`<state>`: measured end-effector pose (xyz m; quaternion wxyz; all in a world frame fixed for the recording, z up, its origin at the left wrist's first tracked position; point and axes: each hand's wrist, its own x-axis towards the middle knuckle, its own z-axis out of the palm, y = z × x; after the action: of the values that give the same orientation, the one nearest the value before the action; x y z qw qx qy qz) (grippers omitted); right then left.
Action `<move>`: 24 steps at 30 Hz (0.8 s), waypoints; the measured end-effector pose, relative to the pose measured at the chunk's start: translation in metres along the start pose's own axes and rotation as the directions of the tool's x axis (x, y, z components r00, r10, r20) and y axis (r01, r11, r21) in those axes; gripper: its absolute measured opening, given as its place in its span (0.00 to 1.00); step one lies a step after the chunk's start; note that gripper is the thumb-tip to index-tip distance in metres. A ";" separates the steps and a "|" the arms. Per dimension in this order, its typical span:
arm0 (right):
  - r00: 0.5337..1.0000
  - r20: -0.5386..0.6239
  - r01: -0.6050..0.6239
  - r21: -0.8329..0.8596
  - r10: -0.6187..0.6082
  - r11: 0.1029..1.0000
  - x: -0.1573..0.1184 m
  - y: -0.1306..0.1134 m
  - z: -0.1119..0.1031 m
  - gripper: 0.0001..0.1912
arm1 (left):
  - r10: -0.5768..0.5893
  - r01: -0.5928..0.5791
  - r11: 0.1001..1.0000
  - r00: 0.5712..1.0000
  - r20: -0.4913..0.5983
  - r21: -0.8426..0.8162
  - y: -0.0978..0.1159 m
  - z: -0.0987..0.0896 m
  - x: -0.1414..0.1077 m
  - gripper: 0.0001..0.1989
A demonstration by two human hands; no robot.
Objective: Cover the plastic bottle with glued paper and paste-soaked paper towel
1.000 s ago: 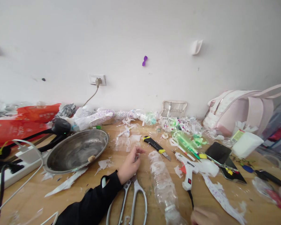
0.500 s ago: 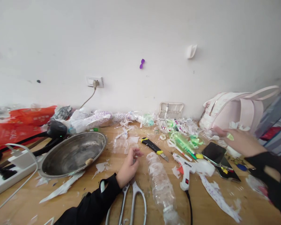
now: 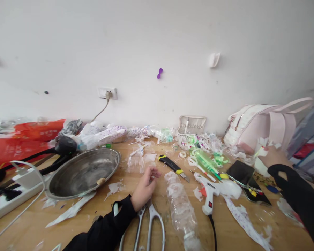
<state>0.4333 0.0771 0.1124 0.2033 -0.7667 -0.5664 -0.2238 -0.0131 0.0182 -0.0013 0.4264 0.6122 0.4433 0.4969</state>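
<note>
My left hand (image 3: 146, 184) rests palm inward near the middle of the table, its fingers loosely bent and apart with nothing in them. Beneath its wrist lie large grey-handled scissors (image 3: 151, 218), their blades hidden by the hand. To its right is a crumpled clear plastic bottle (image 3: 181, 209), and ahead of it a black and yellow utility knife (image 3: 174, 168), blade out. Far to the right, my right hand (image 3: 273, 157) is at a white container (image 3: 261, 167) with white scraps at its top. Its fingertips are hidden there, so I cannot see whether they hold anything.
A metal basin (image 3: 82, 174) stands at left beside a white power strip (image 3: 5, 195) with cables. A white glue gun (image 3: 209, 191), a phone (image 3: 240, 172), green plastic pieces (image 3: 205, 160) and plastic scraps spread to the right. A pink backpack (image 3: 256, 125) leans against the wall.
My right hand has moved right and slightly down, from stretched over the white container to its far side, fingers turned down at its rim. My left hand stays in place; the view shifts slightly.
</note>
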 end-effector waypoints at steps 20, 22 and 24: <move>0.743 0.364 -0.130 0.902 -0.561 0.412 -0.111 -0.206 -0.120 0.18 | 0.051 0.153 0.763 0.954 0.294 -0.628 0.033 0.007 -0.014 0.22; 0.810 0.255 0.039 0.876 -0.529 0.481 -0.119 -0.226 -0.115 0.17 | 0.077 0.255 0.706 0.900 0.429 -0.661 0.040 0.008 -0.018 0.30; 0.828 0.200 0.107 0.862 -0.525 0.496 -0.120 -0.240 -0.104 0.18 | 0.055 0.298 0.719 0.876 0.480 -0.627 0.043 0.010 -0.022 0.35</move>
<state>0.1602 -0.0091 0.1425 0.3569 -0.4889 -0.7677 0.2105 -0.0007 -0.0147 0.0339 0.7475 0.4803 0.1534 0.4326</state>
